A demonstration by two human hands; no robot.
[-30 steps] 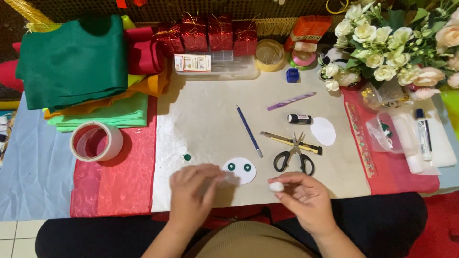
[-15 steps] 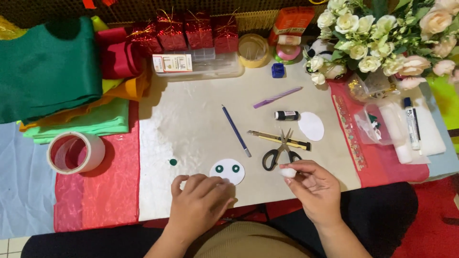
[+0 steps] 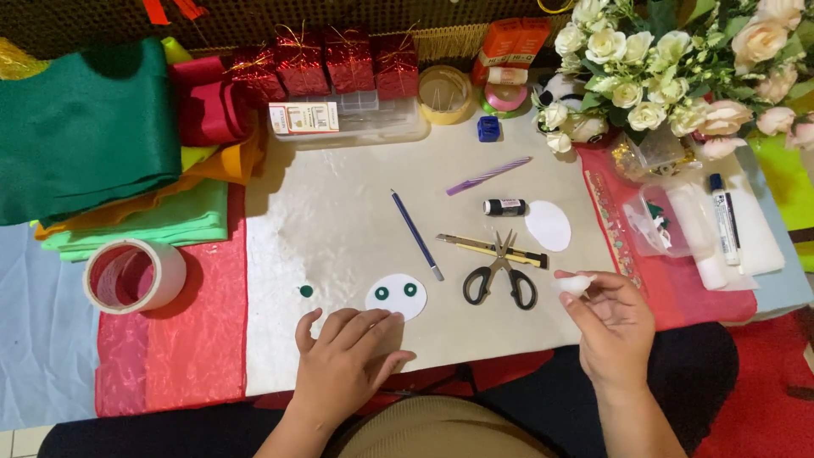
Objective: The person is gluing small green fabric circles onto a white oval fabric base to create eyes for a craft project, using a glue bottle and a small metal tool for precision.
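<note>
My left hand [image 3: 343,365] rests flat and open on the table, fingertips touching the white felt oval [image 3: 397,296]. My right hand [image 3: 612,326] pinches a small white wad [image 3: 573,283]. The oval already carries two green dots; a third green dot [image 3: 306,291] lies loose beside it. Scissors [image 3: 500,276], craft knife [image 3: 492,248] and pencil [image 3: 416,235] lie just beyond, blocking nothing.

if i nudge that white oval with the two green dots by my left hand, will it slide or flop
The white oval looks thin and flat, probably felt or paper, so it would likely slide easily on the smooth cream sheet and flop if lifted by one edge. It seems very light. Whether its green dots are glued cannot be told; loose ones could shift. The left hand touches its near edge.
</note>
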